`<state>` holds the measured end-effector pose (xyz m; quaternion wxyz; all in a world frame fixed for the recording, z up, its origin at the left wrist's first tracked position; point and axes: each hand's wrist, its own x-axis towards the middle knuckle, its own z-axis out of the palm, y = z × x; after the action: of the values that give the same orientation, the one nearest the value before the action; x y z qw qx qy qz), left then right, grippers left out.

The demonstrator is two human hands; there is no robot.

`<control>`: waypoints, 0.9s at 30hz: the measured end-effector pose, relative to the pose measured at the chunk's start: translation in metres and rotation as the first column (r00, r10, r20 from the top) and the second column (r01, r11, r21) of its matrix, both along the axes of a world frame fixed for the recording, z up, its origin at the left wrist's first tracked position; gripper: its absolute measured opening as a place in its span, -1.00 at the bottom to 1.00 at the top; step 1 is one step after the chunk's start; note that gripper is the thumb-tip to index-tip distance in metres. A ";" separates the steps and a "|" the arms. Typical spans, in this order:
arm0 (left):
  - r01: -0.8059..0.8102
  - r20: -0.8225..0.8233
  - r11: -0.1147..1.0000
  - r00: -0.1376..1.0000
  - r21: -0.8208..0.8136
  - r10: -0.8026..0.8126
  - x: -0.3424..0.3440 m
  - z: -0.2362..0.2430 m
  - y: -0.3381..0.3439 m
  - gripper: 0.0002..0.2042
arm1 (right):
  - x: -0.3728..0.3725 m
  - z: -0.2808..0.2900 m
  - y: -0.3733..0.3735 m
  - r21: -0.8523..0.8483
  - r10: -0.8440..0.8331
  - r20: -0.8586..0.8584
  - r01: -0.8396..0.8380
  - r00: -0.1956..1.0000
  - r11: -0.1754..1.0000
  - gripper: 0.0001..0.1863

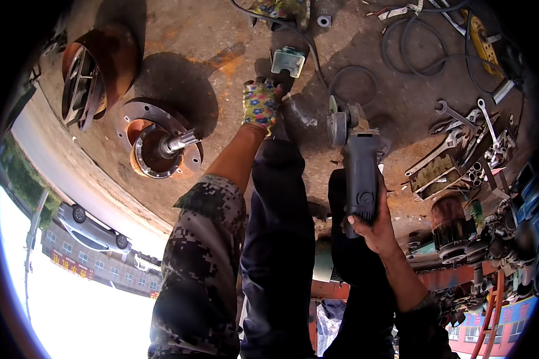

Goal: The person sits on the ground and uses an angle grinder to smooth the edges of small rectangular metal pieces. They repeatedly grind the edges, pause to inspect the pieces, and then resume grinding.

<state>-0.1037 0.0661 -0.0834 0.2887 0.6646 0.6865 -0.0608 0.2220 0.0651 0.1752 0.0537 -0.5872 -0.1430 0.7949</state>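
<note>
My right hand, bare, is closed round the rear of a dark grey angle grinder. The grinder's disc and guard point away from me, above the ground. My left hand, in a flower-patterned work glove, is low beyond my left knee with its fingers curled down. What lies under those fingers is hidden. Just past them is a small green metal piece with a notched edge; I cannot tell whether the glove touches it.
A flanged hub with a splined shaft and a rusty drum stand left. A flowered glove, a nut and a cable lie ahead. Right are wrenches, a parts tray and a motor.
</note>
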 end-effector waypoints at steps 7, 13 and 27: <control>-0.417 -0.078 0.901 0.909 -0.116 0.410 0.036 0.007 -0.046 -0.69 | 0.003 -0.008 -0.003 0.109 0.111 0.004 -0.111 0.994 0.988 0.18; -0.171 -0.088 0.985 0.981 0.010 0.171 0.038 0.021 -0.046 -0.73 | 0.013 -0.017 -0.008 0.174 0.212 0.059 -0.219 0.976 0.960 0.17; -0.379 0.100 -0.040 -0.343 -0.925 0.934 0.102 0.167 -0.085 -0.55 | -0.026 -0.056 -0.002 0.132 0.575 0.167 -0.596 0.801 0.792 0.20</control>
<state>-0.0019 -0.0193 0.0834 0.7061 -0.1779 0.6232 0.2854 0.1957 0.0633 0.1188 -0.1519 -0.5525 -0.3910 0.7203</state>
